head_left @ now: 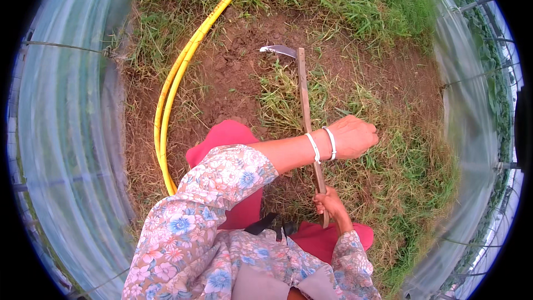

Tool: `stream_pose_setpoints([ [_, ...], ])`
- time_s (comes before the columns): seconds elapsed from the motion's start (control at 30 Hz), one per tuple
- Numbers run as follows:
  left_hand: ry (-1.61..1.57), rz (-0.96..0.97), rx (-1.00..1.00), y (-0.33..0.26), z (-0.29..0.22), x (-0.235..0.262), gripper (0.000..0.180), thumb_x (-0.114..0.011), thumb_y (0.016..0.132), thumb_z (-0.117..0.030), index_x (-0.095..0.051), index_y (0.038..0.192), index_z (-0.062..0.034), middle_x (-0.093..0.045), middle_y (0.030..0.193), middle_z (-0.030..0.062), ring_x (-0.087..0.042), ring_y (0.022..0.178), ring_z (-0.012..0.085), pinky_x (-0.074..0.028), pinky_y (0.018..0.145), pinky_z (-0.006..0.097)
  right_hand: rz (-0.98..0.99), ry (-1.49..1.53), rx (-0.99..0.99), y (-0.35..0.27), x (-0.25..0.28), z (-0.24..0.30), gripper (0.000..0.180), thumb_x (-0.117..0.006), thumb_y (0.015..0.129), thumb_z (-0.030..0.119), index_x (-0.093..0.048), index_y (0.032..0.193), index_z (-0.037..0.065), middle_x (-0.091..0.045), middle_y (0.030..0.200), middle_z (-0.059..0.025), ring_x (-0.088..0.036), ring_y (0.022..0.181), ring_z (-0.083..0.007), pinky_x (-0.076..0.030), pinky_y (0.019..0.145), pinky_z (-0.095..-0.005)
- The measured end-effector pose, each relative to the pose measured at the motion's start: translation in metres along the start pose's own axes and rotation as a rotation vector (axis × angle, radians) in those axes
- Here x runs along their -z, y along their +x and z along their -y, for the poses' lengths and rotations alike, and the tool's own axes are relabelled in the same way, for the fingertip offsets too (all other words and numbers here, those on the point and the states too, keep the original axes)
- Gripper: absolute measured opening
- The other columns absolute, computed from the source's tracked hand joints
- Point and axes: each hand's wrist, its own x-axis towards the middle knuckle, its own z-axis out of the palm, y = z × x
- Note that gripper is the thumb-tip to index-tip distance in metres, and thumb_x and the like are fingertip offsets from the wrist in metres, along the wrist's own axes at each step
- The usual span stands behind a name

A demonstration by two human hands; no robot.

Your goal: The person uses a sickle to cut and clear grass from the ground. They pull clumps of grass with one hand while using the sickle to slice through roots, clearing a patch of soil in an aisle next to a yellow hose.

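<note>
Head view: right hand (331, 204) clenched around the lower end of a long wooden-handled hoe (304, 112), whose metal blade (279, 50) lies on bare soil (233, 72) ahead. Left hand (355, 136), two white bangles (323, 145) at the wrist, reaches across the handle and closes on a tuft of grass (388, 161) (fingers partly hidden). Two yellow hoses (176, 78) curve along the left. Clear plastic sheeting (66, 133) on both sides.
</note>
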Motion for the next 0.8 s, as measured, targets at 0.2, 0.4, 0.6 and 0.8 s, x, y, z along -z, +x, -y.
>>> stream_pose_setpoints([
  [0.2,0.024,0.062,-0.067,0.005,-0.006,-0.016,0.007,-0.061,0.074,-0.010,-0.060,0.079,-0.0040,-0.058,0.077,0.0106,-0.064,0.075,0.0303,-0.053,0.064,0.042,-0.078,0.367,0.172,0.046,-0.005,0.034,0.011,-0.052,0.083,-0.002,-0.045,0.091,0.002,-0.047,0.063,-0.0038,-0.042,0.042,-0.0108,-0.038,0.037,-0.0287],
  [0.4,-0.031,0.021,-0.076,0.005,-0.014,-0.015,0.008,-0.062,0.075,-0.011,-0.060,0.078,-0.0039,-0.059,0.077,0.0108,-0.064,0.075,0.0306,-0.053,0.064,0.041,-0.097,-0.100,0.062,0.078,-0.019,0.034,0.011,-0.054,0.084,-0.001,-0.046,0.091,0.002,-0.047,0.062,-0.0039,-0.043,0.043,-0.0118,-0.038,0.037,-0.0288],
  [0.6,-0.011,0.010,-0.046,0.006,-0.003,-0.009,0.008,-0.062,0.076,-0.011,-0.061,0.080,-0.0033,-0.059,0.080,0.0111,-0.064,0.077,0.0314,-0.053,0.067,0.041,-0.163,-0.052,0.007,-0.041,0.021,-0.016,0.013,-0.053,0.081,-0.006,-0.046,0.089,0.001,-0.048,0.061,-0.0050,-0.043,0.041,-0.0108,-0.038,0.035,-0.0295],
  [0.8,0.022,0.079,-0.083,0.016,-0.017,-0.022,0.008,-0.062,0.074,-0.010,-0.062,0.079,-0.0043,-0.060,0.078,0.0102,-0.065,0.077,0.0297,-0.053,0.067,0.041,-0.157,0.332,0.228,0.045,0.020,0.038,0.007,-0.053,0.088,0.002,-0.046,0.088,0.004,-0.044,0.061,-0.0010,-0.039,0.042,-0.0088,-0.037,0.037,-0.0267],
])
